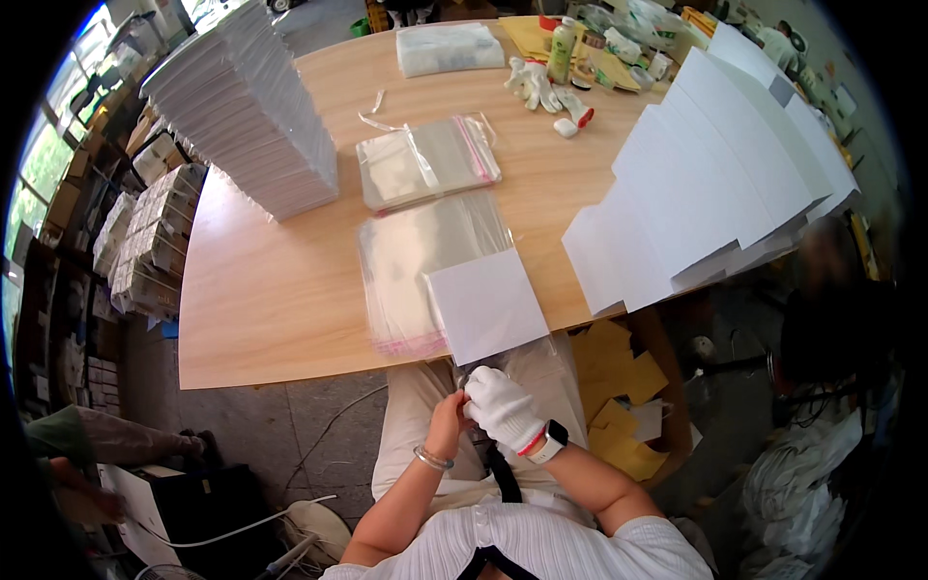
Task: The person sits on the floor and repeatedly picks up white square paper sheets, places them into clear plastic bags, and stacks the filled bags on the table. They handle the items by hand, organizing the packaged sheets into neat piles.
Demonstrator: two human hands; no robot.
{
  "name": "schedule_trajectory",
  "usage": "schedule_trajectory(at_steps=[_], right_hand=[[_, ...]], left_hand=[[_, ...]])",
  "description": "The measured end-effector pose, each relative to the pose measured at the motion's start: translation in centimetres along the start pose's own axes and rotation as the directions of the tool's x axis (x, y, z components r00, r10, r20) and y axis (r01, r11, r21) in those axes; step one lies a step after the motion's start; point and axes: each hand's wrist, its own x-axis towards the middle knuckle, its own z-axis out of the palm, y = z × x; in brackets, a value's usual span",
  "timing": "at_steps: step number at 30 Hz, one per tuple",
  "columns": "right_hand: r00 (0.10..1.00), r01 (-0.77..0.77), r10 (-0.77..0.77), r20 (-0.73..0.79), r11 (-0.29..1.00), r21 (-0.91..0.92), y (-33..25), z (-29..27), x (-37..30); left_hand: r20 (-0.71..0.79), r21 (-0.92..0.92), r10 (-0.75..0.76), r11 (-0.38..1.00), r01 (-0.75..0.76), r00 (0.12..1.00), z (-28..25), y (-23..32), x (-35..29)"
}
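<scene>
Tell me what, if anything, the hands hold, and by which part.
That cannot be told: the bare left hand and gloved right hand meet near the white card, hiding whatever may be between them.

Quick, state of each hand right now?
Left hand: bare, bent against the right hand; grip cannot be told.
Right hand: gloved, curled; whether it holds anything cannot be told.

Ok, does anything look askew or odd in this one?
Two things. The white pile at the right is askew, its sections stepped unevenly, unlike the neater white stack at the left. Also, the right hand wears a white glove while the left hand is bare, an odd mismatch. No spill stands out.
</scene>
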Motion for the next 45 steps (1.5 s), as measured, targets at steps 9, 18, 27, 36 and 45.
schedule_trajectory(at_steps=[9,18,27,36,45], right_hand=[[0.660,-0.747,0.652,-0.374,0.516,-0.419,22.5,-7.2,-24.8],[0.923,0.139,-0.209,-0.322,0.964,-0.225,10.6,-8.9,-3.4],[0.796,0.602,-0.602,0.065,0.776,-0.187,11.3,-11.3,-1.4],[0.965,0.260,-0.260,-0.026,0.966,-0.004,11.4,-10.4,-1.8],[0.813,-0.542,0.560,-0.161,0.828,0.145,9.5,-6.3,-0.4]], left_hand=[[0.347,0.267,0.330,0.863,-0.430,0.878,-1.7,-0.4,1.6],[0.851,0.471,0.516,-0.669,-0.575,0.098,-1.3,6.3,0.5],[0.953,0.179,0.300,-0.658,-0.731,-0.036,-2.0,7.4,1.2],[0.532,0.517,0.801,-0.051,-0.854,0.274,-1.7,5.1,1.1],[-0.039,0.585,0.682,0.608,-0.536,0.731,0.5,5.4,3.6]])
